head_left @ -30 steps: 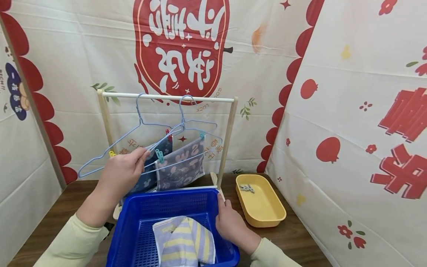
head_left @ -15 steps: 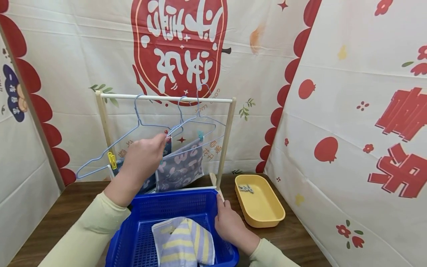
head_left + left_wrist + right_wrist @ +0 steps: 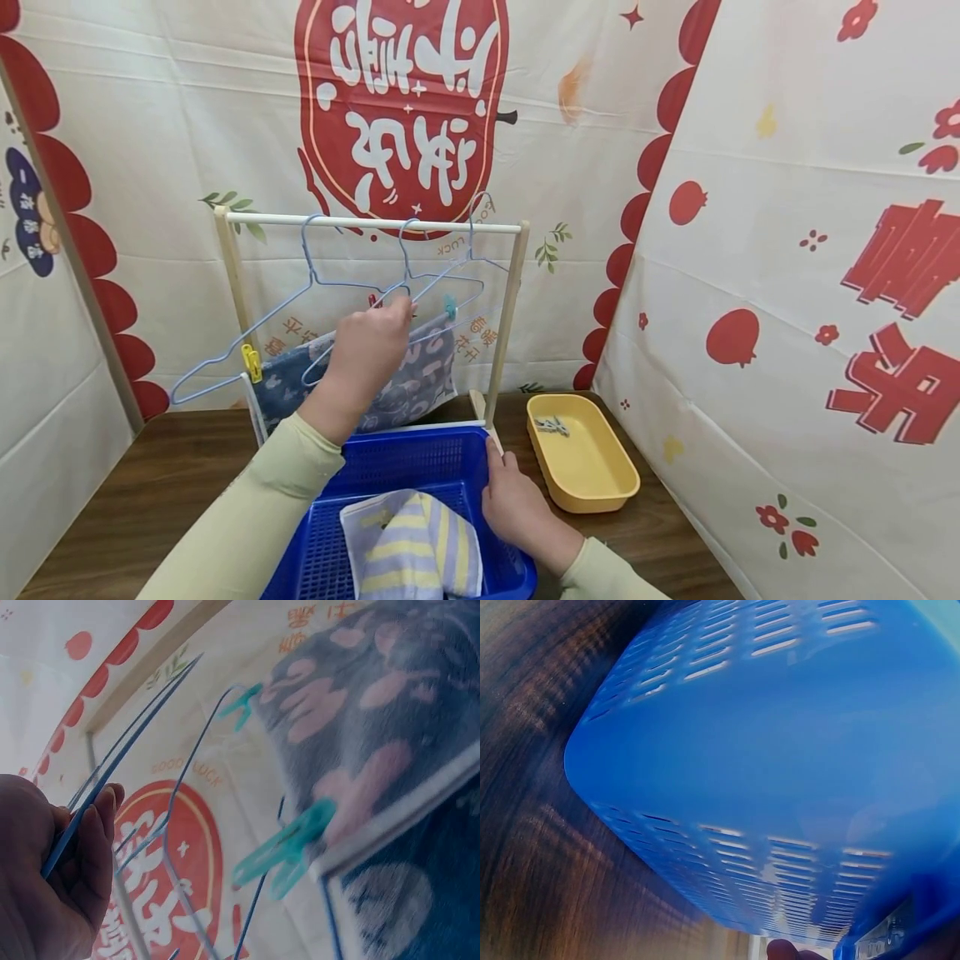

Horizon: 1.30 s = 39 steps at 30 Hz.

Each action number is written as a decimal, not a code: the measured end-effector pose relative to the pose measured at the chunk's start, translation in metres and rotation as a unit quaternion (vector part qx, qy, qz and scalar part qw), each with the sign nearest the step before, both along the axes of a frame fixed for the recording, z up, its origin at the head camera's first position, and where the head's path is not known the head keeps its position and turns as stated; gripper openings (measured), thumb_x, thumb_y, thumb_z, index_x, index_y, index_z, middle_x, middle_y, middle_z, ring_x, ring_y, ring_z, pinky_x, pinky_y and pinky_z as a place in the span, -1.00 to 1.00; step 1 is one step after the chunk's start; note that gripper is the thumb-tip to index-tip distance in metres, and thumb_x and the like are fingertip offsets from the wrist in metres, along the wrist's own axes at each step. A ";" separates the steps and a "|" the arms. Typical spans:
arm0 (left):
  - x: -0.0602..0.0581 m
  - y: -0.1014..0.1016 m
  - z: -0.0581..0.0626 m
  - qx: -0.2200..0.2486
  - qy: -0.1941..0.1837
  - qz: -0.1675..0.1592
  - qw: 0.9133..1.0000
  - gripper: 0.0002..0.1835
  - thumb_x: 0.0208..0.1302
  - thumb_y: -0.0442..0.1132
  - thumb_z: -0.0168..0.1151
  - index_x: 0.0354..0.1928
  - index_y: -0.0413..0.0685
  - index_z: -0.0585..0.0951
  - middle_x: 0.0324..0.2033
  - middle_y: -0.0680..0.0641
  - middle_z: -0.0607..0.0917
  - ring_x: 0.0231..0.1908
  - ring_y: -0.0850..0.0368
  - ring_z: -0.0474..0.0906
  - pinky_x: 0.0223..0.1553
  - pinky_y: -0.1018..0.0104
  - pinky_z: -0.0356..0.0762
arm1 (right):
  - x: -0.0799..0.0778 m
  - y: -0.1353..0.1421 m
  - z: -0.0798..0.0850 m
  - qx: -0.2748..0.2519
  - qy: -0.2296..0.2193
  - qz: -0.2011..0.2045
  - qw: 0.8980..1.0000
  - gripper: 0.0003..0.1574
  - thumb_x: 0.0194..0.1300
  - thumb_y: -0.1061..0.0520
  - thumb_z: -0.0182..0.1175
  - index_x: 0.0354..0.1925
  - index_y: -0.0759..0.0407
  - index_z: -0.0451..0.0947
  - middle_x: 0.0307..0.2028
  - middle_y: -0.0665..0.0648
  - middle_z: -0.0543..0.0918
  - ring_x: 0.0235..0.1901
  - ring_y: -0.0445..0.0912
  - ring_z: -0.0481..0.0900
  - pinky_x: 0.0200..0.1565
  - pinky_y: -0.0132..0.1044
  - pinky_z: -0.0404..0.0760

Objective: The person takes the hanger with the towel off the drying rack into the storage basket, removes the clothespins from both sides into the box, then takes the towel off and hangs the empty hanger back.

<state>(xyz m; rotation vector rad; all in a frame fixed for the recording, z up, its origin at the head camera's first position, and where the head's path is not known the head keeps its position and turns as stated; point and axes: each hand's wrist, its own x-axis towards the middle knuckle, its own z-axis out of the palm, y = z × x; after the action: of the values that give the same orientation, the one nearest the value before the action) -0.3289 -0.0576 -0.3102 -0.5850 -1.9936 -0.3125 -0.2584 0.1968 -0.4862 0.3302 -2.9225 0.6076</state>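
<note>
So the dark wood bench (image 3: pixel 172 467) carries everything, with a white-railed drying rack (image 3: pixel 504 333) standing on the far side. In front of it, near side, is a blue plastic basket (image 3: pixel 408 454) with slotted walls. I'd expect it to be light with a bit of flex, so the rim's the place to grab.

The blue wire hanger (image 3: pixel 120 759) is up at the rack, hook by the right end of the rail; can't tell if it's actually over the rail. Looks light, stiff and smooth, so it probably swivels if pinched loosely. I'd hold a sloping arm close to the neck. Two other hangers (image 3: pixel 273 312) are on the rail.

A dark blue cloth (image 3: pixel 281 387) hangs left, a gray printed one (image 3: pixel 435 367) right. Yellow tray (image 3: pixel 585 454) sits right of the basket, and a soft-looking striped cloth (image 3: pixel 412 542) lies in the basket.

Hands: the left hand (image 3: pixel 367 354) pinches the hanger wire, thumb against fingers. The right hand (image 3: pixel 521 504) is on the basket's far right corner, but I can't tell how tightly it's gripping.

Smallest stuff: yellow clip (image 3: pixel 252 364) left, teal clip (image 3: pixel 450 307) right, gray clips (image 3: pixel 553 426) in the tray.
</note>
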 end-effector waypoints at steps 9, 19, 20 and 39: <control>-0.009 0.017 -0.014 0.016 -0.019 -0.001 1.000 -0.73 0.71 -0.26 0.21 -0.26 -0.24 0.57 -0.73 -0.10 0.53 -0.76 -0.05 0.53 -0.74 0.01 0.48 | -0.002 -0.003 -0.001 0.000 -0.001 -0.004 1.000 -0.09 0.53 0.22 0.20 0.70 0.34 0.15 0.07 0.38 0.53 -0.55 -0.04 0.47 -0.49 -0.09 0.54; -0.016 0.029 -0.030 0.020 -0.045 0.026 0.998 -0.75 0.71 -0.24 0.21 -0.23 -0.22 0.57 -0.69 -0.09 0.55 -0.72 -0.05 0.58 -0.71 0.06 0.53 | -0.002 -0.005 -0.002 0.001 -0.003 -0.009 1.000 -0.11 0.53 0.23 0.18 0.70 0.32 0.16 0.07 0.38 0.53 -0.53 -0.02 0.47 -0.47 -0.07 0.55; -0.016 0.030 -0.032 0.018 -0.049 0.025 0.998 -0.75 0.72 -0.24 0.20 -0.23 -0.22 0.57 -0.69 -0.09 0.56 -0.72 -0.04 0.57 -0.71 0.06 0.52 | -0.001 -0.005 -0.002 0.001 -0.002 -0.008 1.000 -0.11 0.53 0.23 0.18 0.70 0.32 0.16 0.07 0.38 0.53 -0.53 -0.02 0.47 -0.47 -0.07 0.55; -0.019 0.041 -0.042 0.012 -0.126 0.010 0.992 -0.73 0.77 -0.13 0.11 -0.11 -0.18 0.62 -0.71 0.07 0.43 -0.75 0.13 0.40 -0.70 0.30 0.37 | 0.002 -0.001 0.000 0.005 0.005 -0.011 1.000 -0.11 0.53 0.24 0.20 0.69 0.33 0.16 0.02 0.37 0.53 -0.56 -0.03 0.45 -0.50 -0.09 0.52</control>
<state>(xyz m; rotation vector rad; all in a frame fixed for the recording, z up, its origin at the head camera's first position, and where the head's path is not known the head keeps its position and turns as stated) -0.3476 -0.0167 -0.3521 -0.5303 -2.2342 -0.4146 -0.2567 0.1961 -0.4866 0.3004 -2.9163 0.5881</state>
